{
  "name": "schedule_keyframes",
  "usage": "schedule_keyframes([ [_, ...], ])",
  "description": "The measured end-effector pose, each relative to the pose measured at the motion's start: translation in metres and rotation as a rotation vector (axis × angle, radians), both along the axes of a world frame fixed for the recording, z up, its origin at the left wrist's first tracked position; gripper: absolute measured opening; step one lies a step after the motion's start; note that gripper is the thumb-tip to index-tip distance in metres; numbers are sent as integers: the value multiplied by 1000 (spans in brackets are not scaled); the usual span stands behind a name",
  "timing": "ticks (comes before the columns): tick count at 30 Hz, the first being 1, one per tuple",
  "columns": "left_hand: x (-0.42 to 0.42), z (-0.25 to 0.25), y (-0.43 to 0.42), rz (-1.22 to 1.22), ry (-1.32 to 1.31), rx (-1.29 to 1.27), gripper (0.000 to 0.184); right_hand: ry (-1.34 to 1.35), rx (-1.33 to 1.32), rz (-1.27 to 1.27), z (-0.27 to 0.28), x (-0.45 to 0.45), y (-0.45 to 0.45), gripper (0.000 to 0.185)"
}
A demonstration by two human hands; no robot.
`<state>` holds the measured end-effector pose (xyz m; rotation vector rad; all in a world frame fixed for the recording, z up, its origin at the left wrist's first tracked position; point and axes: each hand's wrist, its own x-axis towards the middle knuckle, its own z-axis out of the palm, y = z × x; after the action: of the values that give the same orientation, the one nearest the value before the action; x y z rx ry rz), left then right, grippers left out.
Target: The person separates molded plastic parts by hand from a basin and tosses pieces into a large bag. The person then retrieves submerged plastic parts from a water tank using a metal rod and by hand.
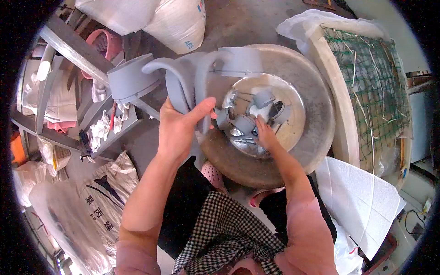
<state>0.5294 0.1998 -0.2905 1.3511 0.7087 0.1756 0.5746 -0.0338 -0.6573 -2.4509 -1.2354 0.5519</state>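
My left hand [185, 119] is closed round several grey curved plastic parts [181, 80], held up left of the basin; one has a wide cylindrical end [134, 78]. Another grey part [238, 62] overlaps the basin's far rim. Inside the large round basin [316, 110], smaller grey ring-shaped pieces [263, 97] lie on its shiny bottom. My right hand [266, 133] reaches down among these pieces, its fingertips touching or close beside them. Whether it grips one cannot be made out.
A metal frame [75, 48] stands at the left, with a pink basket [107, 46] behind it. White sacks [176, 25] are at the top, and a printed sack [78, 220] lies lower left. On the right are a green-netted frame [373, 78] and a white sheet [357, 197].
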Motion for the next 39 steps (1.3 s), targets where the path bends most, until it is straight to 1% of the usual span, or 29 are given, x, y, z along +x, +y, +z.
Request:
schedule_keyframes([
  [2, 1, 1, -1, -4, -2, -7, 27, 1, 46, -19, 0, -4, -2, 76],
  [3, 1, 1, -2, -7, -5, -14, 27, 3, 45, -20, 0, -8, -3, 76],
  [5, 0, 1, -2, -7, -1, -19, 27, 125, -29, -97, -4, -16, -6, 66],
  [6, 0, 1, -2, -9, 3, -22, 27, 126, -29, -95, -9, -19, -8, 66],
  [7, 1, 3, -1, -8, 4, -20, 27, 114, -27, -95, -15, -21, -9, 62],
  [8, 2, 5, -1, 1, 3, -20, 27, 104, -24, -93, -12, -23, -7, 57],
  [9, 2, 5, -2, 10, 3, -20, 27, 108, -23, -91, -9, -23, -5, 57],
  [11, 2, 4, -4, 17, 10, -21, 27, -205, 28, 19, -2, -22, 0, 47],
  [12, 2, 4, -4, 24, 13, -21, 27, -204, 29, 19, -10, -24, 4, 47],
  [13, 1, 3, -6, 25, 13, -20, 27, -165, 35, -80, -20, -25, 10, 42],
  [15, 1, 2, -8, -8, -3, 24, 23, -130, 46, -177, -21, -23, 21, 38],
  [17, 2, 2, -10, -5, -10, 20, 23, -164, -112, -56, -18, -21, 30, 36],
  [18, 3, 3, -11, -5, -17, 14, 22, -167, -107, -55, -8, -18, 36, 36],
  [20, 4, 6, -10, 4, -20, -14, 24, -137, -247, -11, 14, -13, 47, 41],
  [21, 3, 9, -9, 11, -20, -51, 27, -136, -244, -6, 21, -11, 49, 41],
  [23, 1, 8, -5, 15, -37, -29, 27, 47, -161, -58, 43, 2, 48, 49],
  [25, 1, 9, -3, 20, -78, -4, 28, 7, -111, -35, 67, 20, 45, 50],
  [26, 1, 12, -3, 23, -110, 64, 27, 124, -15, -99, 71, 35, 39, 50],
  [27, 0, 13, -3, 28, -141, 133, 27, 241, 84, -161, 100, 45, 44, 52],
  [28, -1, 12, -1, 27, -196, 131, 27, 381, -106, -396, 132, 55, 44, 55],
  [29, -4, 20, 0, 39, -219, 133, 27, 357, -102, -387, 150, 61, 41, 55],
  [31, -13, 39, -2, 72, -228, 82, 27, 798, 222, -522, 180, 81, 16, 58],
  [33, -21, 48, -4, 126, -280, 77, 23, 428, 219, -739, 150, 97, -1, 58],
  [34, -26, 47, -2, 83, -248, 284, 17, 550, 239, -724, 207, 92, -6, 59],
  [35, -29, 36, 4, 105, -294, 468, 17, 678, 262, -659, 269, 81, 2, 59],
  [36, -41, 54, 1, 117, -203, 435, 21, 713, 313, -642, 269, 91, 4, 59],
  [37, -48, 60, -4, 200, -305, 515, 20, 654, 366, -545, 255, 105, -2, 58],
  [38, -52, 39, 0, 153, -156, 516, 23, 617, 286, -664, 279, 95, 4, 53],
  [39, -53, 33, -15, 209, -314, 508, 29, 351, 222, -451, 254, 113, -26, 49],
])
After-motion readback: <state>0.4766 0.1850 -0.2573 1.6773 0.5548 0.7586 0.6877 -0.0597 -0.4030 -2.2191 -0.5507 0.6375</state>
